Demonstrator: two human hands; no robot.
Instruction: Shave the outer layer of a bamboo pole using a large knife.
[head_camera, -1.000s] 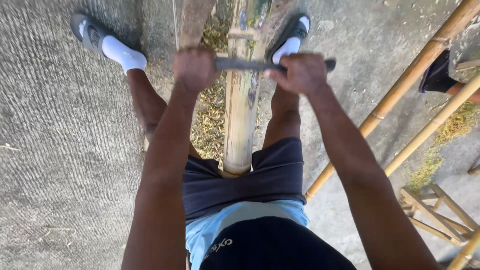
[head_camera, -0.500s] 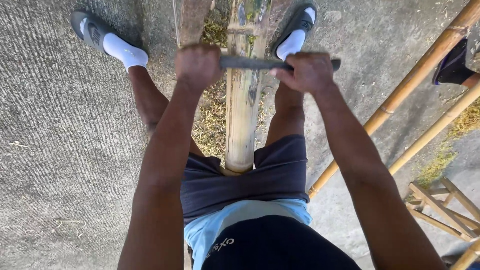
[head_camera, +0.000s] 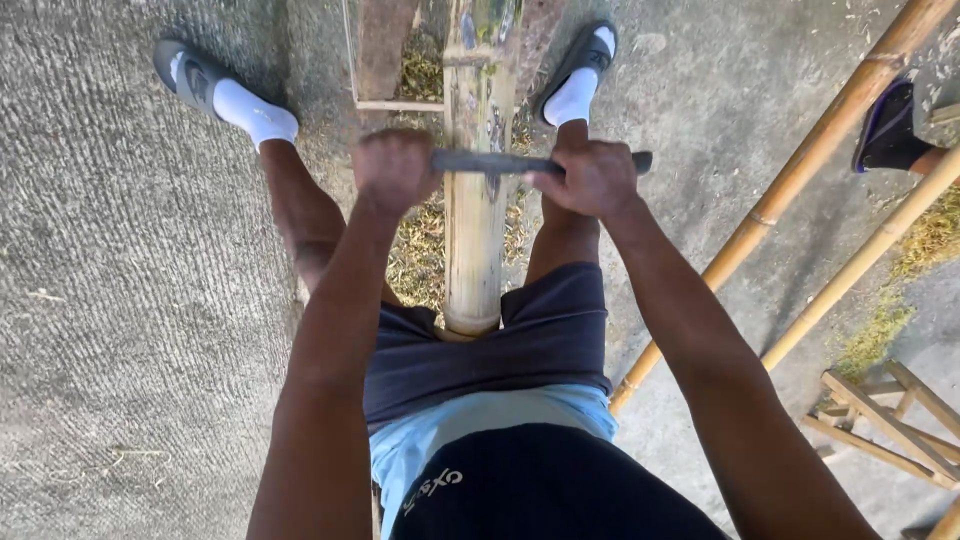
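Observation:
A thick bamboo pole (head_camera: 474, 230) runs away from me between my legs, its near end at my lap. Across it lies a dark metal blade (head_camera: 492, 163), held level. My left hand (head_camera: 396, 170) grips the blade's left end in a fist. My right hand (head_camera: 584, 178) grips the blade on the right of the pole, with the blade's tip sticking out past it. Both arms are stretched forward. The blade rests on the upper face of the pole.
Bamboo shavings (head_camera: 420, 240) lie on the concrete beside the pole. Two thinner bamboo poles (head_camera: 790, 180) slant across the right side. A small wooden frame (head_camera: 880, 410) stands at the lower right. Another person's sandalled foot (head_camera: 888, 128) shows at the right edge.
Both hands and the blade have slid a little nearer to me along the pole.

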